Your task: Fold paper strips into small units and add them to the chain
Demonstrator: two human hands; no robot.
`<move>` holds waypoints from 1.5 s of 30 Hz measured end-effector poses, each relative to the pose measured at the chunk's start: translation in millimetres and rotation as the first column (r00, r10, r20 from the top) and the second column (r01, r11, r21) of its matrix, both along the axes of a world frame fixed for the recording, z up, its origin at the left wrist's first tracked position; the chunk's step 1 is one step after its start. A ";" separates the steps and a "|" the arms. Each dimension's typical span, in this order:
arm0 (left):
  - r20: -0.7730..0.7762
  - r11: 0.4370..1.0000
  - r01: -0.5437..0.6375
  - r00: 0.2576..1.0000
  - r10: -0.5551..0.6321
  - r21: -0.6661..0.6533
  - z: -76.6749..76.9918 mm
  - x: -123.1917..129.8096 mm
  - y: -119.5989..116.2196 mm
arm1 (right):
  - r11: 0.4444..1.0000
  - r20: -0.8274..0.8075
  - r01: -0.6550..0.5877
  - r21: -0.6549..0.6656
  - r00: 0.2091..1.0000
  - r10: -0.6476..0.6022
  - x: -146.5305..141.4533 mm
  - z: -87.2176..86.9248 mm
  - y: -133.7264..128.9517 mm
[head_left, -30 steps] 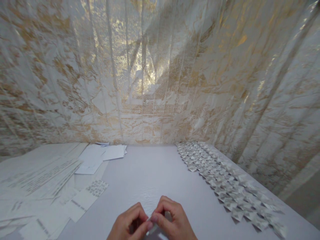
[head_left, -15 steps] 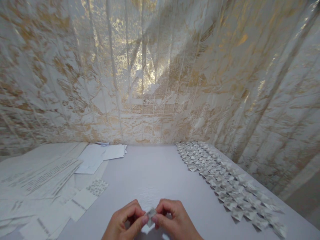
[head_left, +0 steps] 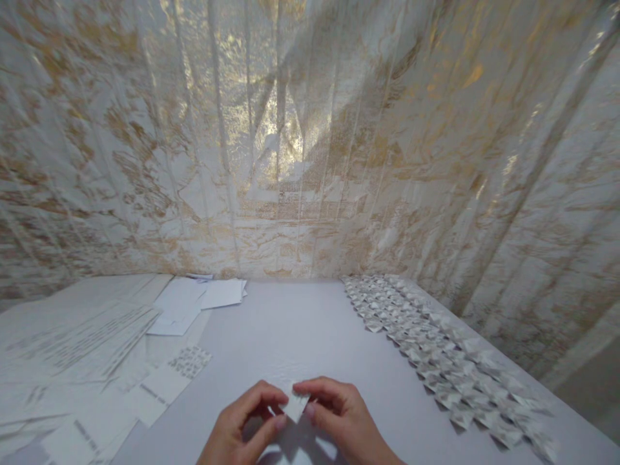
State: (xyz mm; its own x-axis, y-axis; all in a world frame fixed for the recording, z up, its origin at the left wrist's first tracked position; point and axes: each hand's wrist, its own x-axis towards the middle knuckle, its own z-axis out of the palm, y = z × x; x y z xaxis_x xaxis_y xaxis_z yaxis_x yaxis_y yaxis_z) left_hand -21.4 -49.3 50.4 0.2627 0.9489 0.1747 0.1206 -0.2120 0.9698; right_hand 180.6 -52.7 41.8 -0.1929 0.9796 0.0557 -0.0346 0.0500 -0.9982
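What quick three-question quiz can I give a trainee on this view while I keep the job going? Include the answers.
1. True or false: a small paper is between the left hand and the right hand.
2. Where on the table are the rows of folded papers? A: the left side; B: the right side; C: the middle.
3. Fill in: a gold-patterned ____ hangs behind the table.

Key: 1 true; 2 B; 3 curtain.

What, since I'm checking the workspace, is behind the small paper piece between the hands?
Around the paper piece, between left hand and right hand, the pale tabletop shows; whatever lies directly behind it is covered.
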 end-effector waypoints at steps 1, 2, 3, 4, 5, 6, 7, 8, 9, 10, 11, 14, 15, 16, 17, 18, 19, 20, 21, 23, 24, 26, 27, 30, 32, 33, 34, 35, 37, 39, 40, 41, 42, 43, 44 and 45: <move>-0.027 1.000 0.017 1.000 -0.016 0.023 -0.6 -0.9 2.4 | 0.999 0.044 -0.009 0.035 0.999 0.008 1.6 2.6 0.1; -0.060 0.998 0.039 0.998 -0.036 0.043 -1.5 -2.1 5.1 | 0.996 0.099 -0.024 0.086 0.995 0.016 3.0 5.5 0.2; -0.100 0.997 0.059 0.994 -0.053 0.055 -2.5 -3.3 7.8 | 0.988 0.161 -0.042 0.149 0.987 0.018 4.0 8.4 0.4; -0.147 0.996 0.070 0.987 -0.061 0.062 -3.7 -4.5 10.1 | 0.975 0.227 -0.060 0.213 0.974 0.010 4.7 10.9 0.4; -0.197 0.995 0.074 0.979 -0.060 0.062 -4.9 -5.5 12.0 | 0.961 0.291 -0.076 0.267 0.957 -0.005 5.0 12.8 0.4; -0.248 0.996 0.069 0.967 -0.052 0.063 -6.0 -6.3 13.0 | 0.951 0.345 -0.085 0.297 0.938 -0.024 5.1 13.8 0.2; -0.296 0.996 0.059 0.954 -0.037 0.066 -6.9 -6.8 13.3 | 0.949 0.386 -0.085 0.303 0.922 -0.041 5.0 14.0 -0.1; -0.338 0.996 0.050 0.941 -0.022 0.073 -7.6 -7.2 13.0 | 0.953 0.417 -0.078 0.292 0.907 -0.053 4.7 13.5 -0.4; -0.374 0.995 0.048 0.927 -0.013 0.083 -8.2 -7.4 12.1 | 0.960 0.442 -0.070 0.271 0.895 -0.059 4.4 12.7 -0.7; -0.404 0.994 0.055 0.915 -0.010 0.100 -8.7 -7.4 11.0 | 0.967 0.463 -0.061 0.246 0.884 -0.062 4.0 11.7 -0.9; -0.432 0.991 0.067 0.902 -0.010 0.118 -9.1 -7.5 9.9 | 0.974 0.480 -0.049 0.222 0.875 -0.065 3.6 10.8 -1.0; -0.510 0.981 0.114 0.860 -0.019 0.155 -9.6 -7.3 8.5 | 0.981 0.515 -0.025 0.190 0.854 -0.078 3.0 9.9 -0.4; -0.536 0.978 0.128 0.844 -0.021 0.162 -9.3 -7.2 8.8 | 0.979 0.532 -0.034 0.200 0.843 -0.079 3.0 10.1 -0.1; -0.558 0.975 0.143 0.829 -0.025 0.168 -8.7 -7.0 9.4 | 0.974 0.554 -0.053 0.218 0.828 -0.079 3.2 10.4 0.3; -0.578 0.972 0.157 0.816 -0.028 0.175 -7.8 -6.8 10.1 | 0.967 0.582 -0.079 0.243 0.810 -0.080 3.4 10.5 0.6; -0.593 0.969 0.170 0.804 -0.030 0.181 -6.7 -6.6 10.8 | 0.957 0.610 -0.108 0.268 0.788 -0.082 3.7 10.5 0.8; -0.606 0.966 0.178 0.795 -0.030 0.185 -5.6 -6.4 11.5 | 0.947 0.637 -0.135 0.292 0.766 -0.087 4.1 10.0 1.0; -0.617 0.965 0.186 0.786 -0.033 0.186 -4.6 -6.2 12.0 | 0.937 0.658 -0.158 0.312 0.747 -0.093 4.4 9.3 1.1; -0.626 0.964 0.194 0.779 -0.037 0.185 -3.8 -6.2 12.3 | 0.927 0.673 -0.177 0.329 0.733 -0.099 4.7 8.1 1.1; -0.644 0.961 0.209 0.764 -0.044 0.183 -3.0 -6.5 13.0 | 0.908 0.698 -0.224 0.355 0.709 -0.098 4.9 4.8 1.4; -0.654 0.958 0.220 0.755 -0.048 0.184 -3.1 -6.8 13.5 | 0.897 0.710 -0.245 0.366 0.697 -0.099 5.0 2.9 1.6; -0.675 0.952 0.239 0.736 -0.049 0.191 -4.0 -7.4 14.6 | 0.877 0.732 -0.282 0.390 0.673 -0.108 5.1 -0.7 2.3; -0.684 0.949 0.246 0.728 -0.045 0.199 -4.7 -7.7 15.2 | 0.866 0.739 -0.296 0.403 0.663 -0.118 5.2 -2.2 2.8; -0.693 0.932 0.273 0.720 -0.035 0.237 -7.2 -8.4 16.3 | 0.827 0.746 -0.346 0.442 0.655 -0.125 6.2 -5.2 5.0; -0.682 0.919 0.291 0.730 -0.034 0.265 -8.8 -9.0 16.3 | 0.800 0.745 -0.383 0.462 0.656 -0.116 7.3 -6.3 6.7; -0.676 0.914 0.295 0.736 -0.032 0.279 -9.6 -9.2 16.3 | 0.789 0.747 -0.398 0.468 0.654 -0.114 7.7 -6.8 7.6; -0.672 0.909 0.301 0.740 -0.030 0.290 -10.3 -9.4 16.2 | 0.780 0.751 -0.409 0.473 0.650 -0.114 8.1 -7.5 8.5; -0.671 0.904 0.306 0.741 -0.028 0.300 -11.0 -9.5 16.3 | 0.774 0.754 -0.415 0.479 0.646 -0.120 8.2 -8.3 9.4; -0.673 0.894 0.316 0.739 -0.023 0.317 -11.7 -9.4 16.6 | 0.763 0.757 -0.420 0.492 0.639 -0.136 7.9 -10.4 11.0; -0.678 0.889 0.322 0.735 -0.017 0.326 -11.4 -8.6 17.3 | 0.754 0.754 -0.418 0.507 0.638 -0.153 6.6 -12.6 12.2; -0.682 0.888 0.325 0.732 -0.018 0.326 -11.0 -7.9 17.7 | 0.751 0.753 -0.416 0.513 0.638 -0.162 5.7 -13.4 12.5; -0.685 0.888 0.326 0.729 -0.018 0.323 -10.4 -7.1 18.0 | 0.751 0.751 -0.411 0.517 0.638 -0.168 4.7 -13.6 12.6; -0.688 0.890 0.326 0.726 -0.019 0.319 -9.7 -6.2 18.2 | 0.753 0.751 -0.408 0.516 0.639 -0.168 3.6 -13.2 12.5; -0.690 0.893 0.323 0.723 -0.019 0.314 -9.0 -5.3 18.2 | 0.761 0.750 -0.401 0.510 0.640 -0.166 2.5 -12.0 12.1; -0.692 0.897 0.316 0.722 -0.017 0.309 -8.4 -4.4 18.0 | 0.777 0.749 -0.387 0.497 0.643 -0.159 1.4 -10.0 11.5; -0.692 0.902 0.308 0.722 -0.014 0.304 -7.9 -3.4 17.4 | 0.799 0.746 -0.364 0.479 0.648 -0.152 0.5 -7.5 10.9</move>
